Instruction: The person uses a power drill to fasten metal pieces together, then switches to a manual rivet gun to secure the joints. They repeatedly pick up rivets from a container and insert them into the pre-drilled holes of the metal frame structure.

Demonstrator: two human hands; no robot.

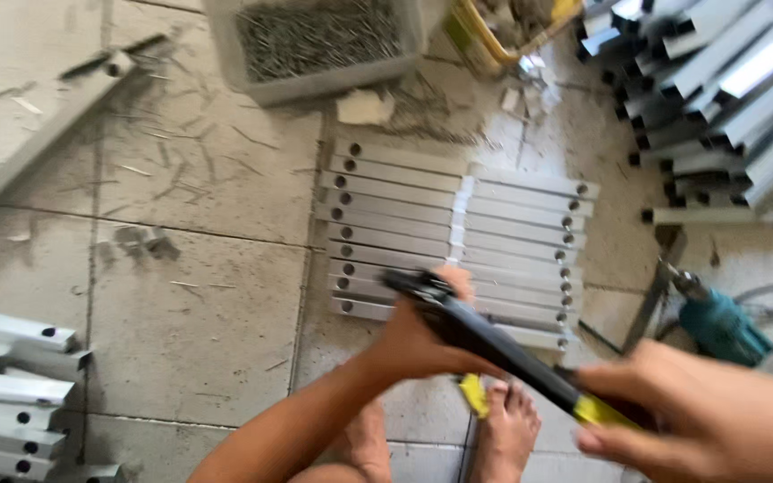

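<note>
1. Both hands clamp a black, yellow-gripped hand riveter (494, 353): left hand (418, 335) at its head, right hand (700, 416) on the handles.
2. It hovers over drilled grey metal strips (458, 237) mid-floor; a square, steady squeeze seems wise.

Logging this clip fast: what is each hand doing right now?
Left hand: closed around the black hand tool near its head.
Right hand: closed on the tool's handle end.

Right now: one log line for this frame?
left hand: on riveter head | right hand: grips handle | riveter over drilled metal strips | drill on floor

bright daylight, heavy motion blur
</note>
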